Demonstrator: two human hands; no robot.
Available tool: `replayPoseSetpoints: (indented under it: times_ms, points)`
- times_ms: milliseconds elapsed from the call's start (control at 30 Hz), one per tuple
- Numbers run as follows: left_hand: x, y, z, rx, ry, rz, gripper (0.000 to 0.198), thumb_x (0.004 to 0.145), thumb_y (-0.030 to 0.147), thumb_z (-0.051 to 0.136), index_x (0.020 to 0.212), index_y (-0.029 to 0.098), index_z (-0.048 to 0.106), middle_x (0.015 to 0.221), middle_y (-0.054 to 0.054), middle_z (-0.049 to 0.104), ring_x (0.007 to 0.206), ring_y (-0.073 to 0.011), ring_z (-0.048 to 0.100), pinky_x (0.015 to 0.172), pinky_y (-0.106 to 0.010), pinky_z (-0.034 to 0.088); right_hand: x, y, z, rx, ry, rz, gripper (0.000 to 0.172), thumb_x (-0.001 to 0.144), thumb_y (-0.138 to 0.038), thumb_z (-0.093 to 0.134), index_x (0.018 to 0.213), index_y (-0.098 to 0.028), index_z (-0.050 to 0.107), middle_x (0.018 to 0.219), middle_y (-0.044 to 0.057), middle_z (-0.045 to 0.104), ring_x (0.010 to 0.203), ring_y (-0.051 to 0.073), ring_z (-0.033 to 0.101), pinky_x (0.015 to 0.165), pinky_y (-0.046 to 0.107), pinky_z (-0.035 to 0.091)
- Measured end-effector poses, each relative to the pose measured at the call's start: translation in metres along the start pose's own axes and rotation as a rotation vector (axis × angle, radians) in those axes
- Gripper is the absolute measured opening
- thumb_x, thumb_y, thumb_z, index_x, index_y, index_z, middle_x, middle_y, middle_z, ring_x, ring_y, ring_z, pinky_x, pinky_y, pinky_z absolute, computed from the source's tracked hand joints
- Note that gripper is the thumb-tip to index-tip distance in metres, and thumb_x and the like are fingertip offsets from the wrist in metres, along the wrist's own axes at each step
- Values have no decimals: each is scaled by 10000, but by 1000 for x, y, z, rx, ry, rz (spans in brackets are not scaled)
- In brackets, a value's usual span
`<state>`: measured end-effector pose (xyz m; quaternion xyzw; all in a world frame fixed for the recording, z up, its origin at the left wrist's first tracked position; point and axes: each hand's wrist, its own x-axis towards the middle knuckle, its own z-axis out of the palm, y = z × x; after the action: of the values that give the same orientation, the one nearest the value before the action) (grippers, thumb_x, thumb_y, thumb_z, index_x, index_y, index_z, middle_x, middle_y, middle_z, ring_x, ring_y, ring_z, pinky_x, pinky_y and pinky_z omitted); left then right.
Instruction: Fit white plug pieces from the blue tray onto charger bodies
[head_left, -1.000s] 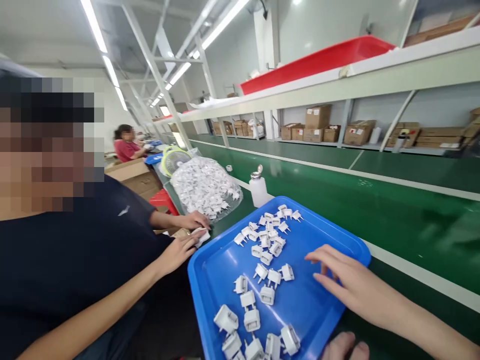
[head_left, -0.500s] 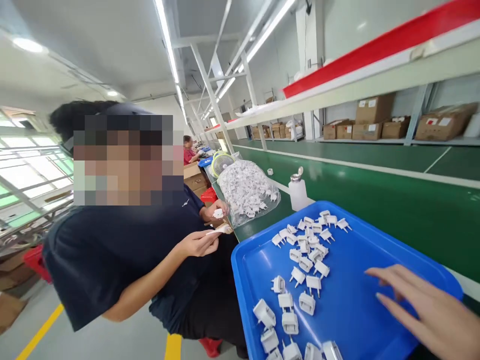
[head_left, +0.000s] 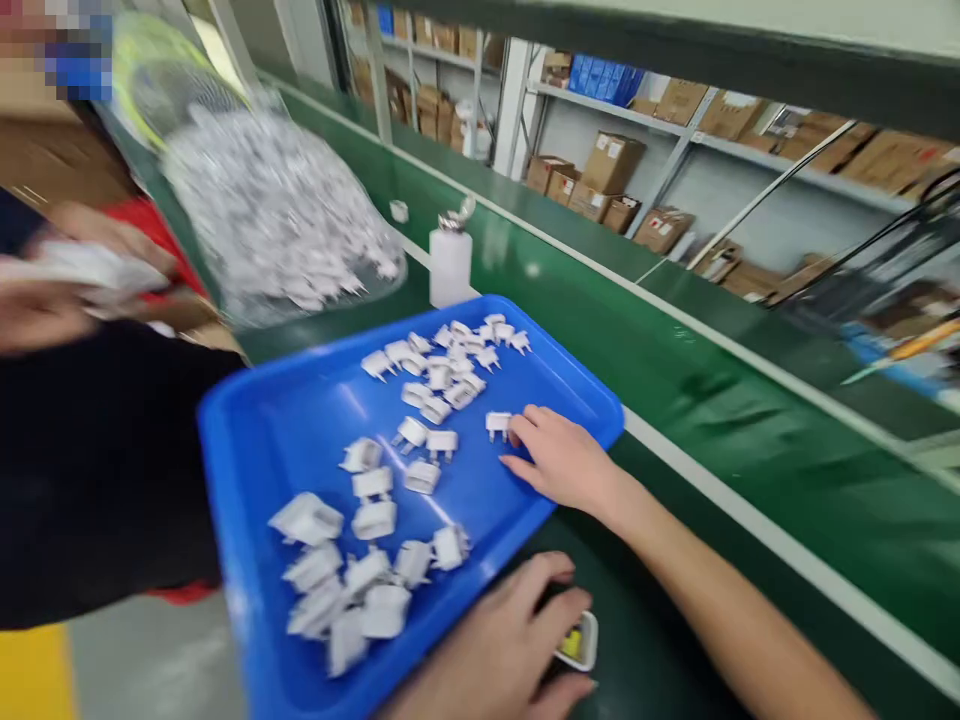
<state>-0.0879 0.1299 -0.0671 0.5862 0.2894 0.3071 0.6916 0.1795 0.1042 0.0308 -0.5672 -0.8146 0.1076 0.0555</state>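
Observation:
A blue tray [head_left: 225, 440] bears several white two-pin plugs [head_left: 439, 375]. My right hand [head_left: 562, 460] reaches over the tray's right part, thumb apart from the forefinger. Its fingertips are at the right end of a single white plug [head_left: 496, 425]; whether they touch it is not clear. Below the tray's near edge, my left hand [head_left: 510, 640] is blurred, its fingers bent and spread. Beside those fingertips, over the dark green surface, is a small white housing [head_left: 589, 645] with something yellow inside, partly hidden by the fingers.
Behind the tray stands a white pump bottle [head_left: 450, 265]. A clear bag of white plugs [head_left: 270, 210] lies farther left, with a yellow-green fan [head_left: 161, 80] behind it. At the left, a co-worker's hands [head_left: 82, 270] hold something white. A green conveyor [head_left: 675, 370] runs alongside.
The view has swung right and down, bringing my left hand and the housing into sight. A lone plug now shows by my right fingertips. The co-worker has shifted toward the left edge.

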Motion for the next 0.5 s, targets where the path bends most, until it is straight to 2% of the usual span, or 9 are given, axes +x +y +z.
replayPoseSetpoints:
  times_ms: [33, 100, 167, 233, 267, 367, 433, 500]
  points:
    - [4, -11, 42, 19, -1, 44, 372, 1060, 464, 606, 1347, 227, 589, 1264, -72, 665, 1116, -222, 713, 961, -355, 652, -4, 2, -2, -37, -13, 23, 145, 1044, -275, 652, 1142, -175, 616, 1088, 94, 635, 1024, 281, 633, 915, 432, 570]
    - [4, -8, 106, 155, 2, 146, 348, 1040, 428, 635, 1328, 237, 589, 1270, -64, 662, 1156, -230, 707, 997, -340, 642, -8, 3, -7, -78, 6, 32, 225, 1052, -283, 636, 1227, -152, 581, 1126, 111, 618, 1050, 286, 619, 919, 444, 570]
    - [-5, 10, 140, 349, -30, 219, 325, 1005, 356, 684, 1294, 236, 597, 1299, -66, 651, 1196, -243, 690, 1032, -344, 625, -5, 4, -11, -58, 40, -27, 453, 1006, -265, 718, 1397, -160, 515, 1307, 144, 559, 1178, 304, 574, 995, 469, 550]
    - [-21, 28, 151, 557, -106, 233, 332, 972, 257, 717, 1277, 248, 589, 1357, -55, 626, 1243, -252, 661, 1077, -369, 598, 6, 8, -11, 4, 52, -111, 615, 947, -217, 801, 1478, -207, 491, 1422, 141, 500, 1256, 313, 534, 1068, 482, 514]
    - [-28, 35, 153, 637, -147, 223, 354, 956, 215, 733, 1271, 257, 577, 1381, -42, 610, 1262, -252, 645, 1100, -385, 581, 12, 11, -10, 41, 51, -141, 588, 941, -197, 811, 1456, -219, 529, 1416, 130, 509, 1249, 310, 538, 1075, 478, 507]
    - [-41, 43, 150, 747, -212, 179, 396, 945, 190, 773, 1246, 272, 528, 1419, -9, 572, 1286, -244, 612, 1131, -430, 545, 26, 23, -9, 126, 45, -135, 284, 988, -192, 766, 1247, -176, 652, 1254, 102, 583, 1116, 277, 589, 1018, 444, 512]
    - [-42, 38, 150, 758, -200, 179, 363, 975, 255, 759, 1237, 271, 508, 1429, -5, 563, 1277, -250, 608, 1118, -450, 539, 20, 29, -13, 200, 99, -133, 208, 991, -217, 775, 1152, -161, 656, 1143, 69, 600, 1005, 238, 599, 947, 399, 518]
    - [-41, 30, 152, 774, -187, 192, 322, 1014, 315, 709, 1255, 269, 500, 1460, -6, 550, 1283, -272, 598, 1110, -477, 532, -3, 29, -24, 320, 201, -150, 207, 1001, -232, 770, 1157, -173, 647, 1097, 42, 605, 957, 214, 591, 886, 362, 518]
